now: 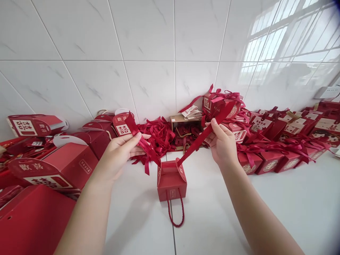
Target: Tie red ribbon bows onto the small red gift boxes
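A small red gift box (pixel 172 187) with a red rope handle (pixel 183 214) hanging down its front stands upright on the white tiled surface between my arms. Red ribbon (pixel 194 145) runs out of both sides of its top. My left hand (pixel 126 150) pinches one end between thumb and fingers, up and left of the box. Higher on the right, my right hand (pixel 221 140) pinches the other end, its tail sticking up past the fingers. Both ribbon lengths slant outward in a V. Neither hand touches the box.
Behind the box lie a heap of loose red ribbons (pixel 159 136) and an open carton (pixel 183 122) with printed tags (pixel 191 112). Larger red boxes (pixel 63 166) crowd the left. Ribbon-tied boxes (pixel 269 161) line the right, along the tiled wall (pixel 148 85).
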{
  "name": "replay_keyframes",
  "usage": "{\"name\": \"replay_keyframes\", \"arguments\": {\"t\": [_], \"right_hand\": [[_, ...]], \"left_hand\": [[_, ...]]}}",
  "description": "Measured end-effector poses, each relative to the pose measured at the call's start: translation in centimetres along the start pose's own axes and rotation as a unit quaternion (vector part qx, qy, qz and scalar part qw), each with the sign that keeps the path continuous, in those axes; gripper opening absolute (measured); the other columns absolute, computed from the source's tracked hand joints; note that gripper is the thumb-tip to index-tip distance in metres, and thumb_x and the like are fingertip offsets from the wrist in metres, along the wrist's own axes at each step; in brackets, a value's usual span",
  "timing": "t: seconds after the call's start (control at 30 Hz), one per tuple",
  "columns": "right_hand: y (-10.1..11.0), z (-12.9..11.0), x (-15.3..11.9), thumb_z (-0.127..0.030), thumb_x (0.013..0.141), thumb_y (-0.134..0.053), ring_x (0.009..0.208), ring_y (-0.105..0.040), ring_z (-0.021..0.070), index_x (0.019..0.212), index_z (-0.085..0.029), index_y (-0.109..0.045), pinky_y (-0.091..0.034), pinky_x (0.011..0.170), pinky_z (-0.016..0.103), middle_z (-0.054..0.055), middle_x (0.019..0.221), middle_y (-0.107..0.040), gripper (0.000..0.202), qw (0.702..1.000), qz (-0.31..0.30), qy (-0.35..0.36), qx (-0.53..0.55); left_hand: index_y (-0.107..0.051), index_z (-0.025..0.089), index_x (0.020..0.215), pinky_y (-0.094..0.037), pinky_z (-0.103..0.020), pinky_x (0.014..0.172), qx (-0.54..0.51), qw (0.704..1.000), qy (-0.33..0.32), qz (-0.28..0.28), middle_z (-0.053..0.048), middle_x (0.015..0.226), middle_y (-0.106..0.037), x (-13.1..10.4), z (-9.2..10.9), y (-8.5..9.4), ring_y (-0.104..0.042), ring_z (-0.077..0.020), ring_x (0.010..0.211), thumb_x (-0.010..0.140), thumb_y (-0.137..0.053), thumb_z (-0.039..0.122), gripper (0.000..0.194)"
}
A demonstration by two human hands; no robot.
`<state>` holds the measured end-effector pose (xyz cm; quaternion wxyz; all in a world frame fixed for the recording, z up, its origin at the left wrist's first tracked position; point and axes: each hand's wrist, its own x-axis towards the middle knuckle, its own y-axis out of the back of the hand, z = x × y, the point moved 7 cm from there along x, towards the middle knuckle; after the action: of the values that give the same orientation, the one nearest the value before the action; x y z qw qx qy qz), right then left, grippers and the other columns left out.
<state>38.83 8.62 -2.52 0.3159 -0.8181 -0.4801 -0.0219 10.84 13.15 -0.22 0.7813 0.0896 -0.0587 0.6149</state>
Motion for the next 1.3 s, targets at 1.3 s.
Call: {"name": "replay_keyframes", "arguments": {"t": [1.3], "right_hand": [[-1.4,-3.5,-2.6,-0.038,0.074,-0.072,0.057,-0.053,0.0105,0.067,-0.02,-0.068,-0.046,0.052,0.023,-0.001,0.063,-0.058,0.02,0.998,-0.05,0.027,-0.019]], "left_hand": [[-0.075,0.023,0.087,-0.054,-0.033,0.082,0.012,0.995,-0.091,0.044,-0.003,0.087,-0.074,-2.3,2.8,-0.3,-0.067,-0.0222,0.088,0.08,-0.063,0.043,0.024]]}}
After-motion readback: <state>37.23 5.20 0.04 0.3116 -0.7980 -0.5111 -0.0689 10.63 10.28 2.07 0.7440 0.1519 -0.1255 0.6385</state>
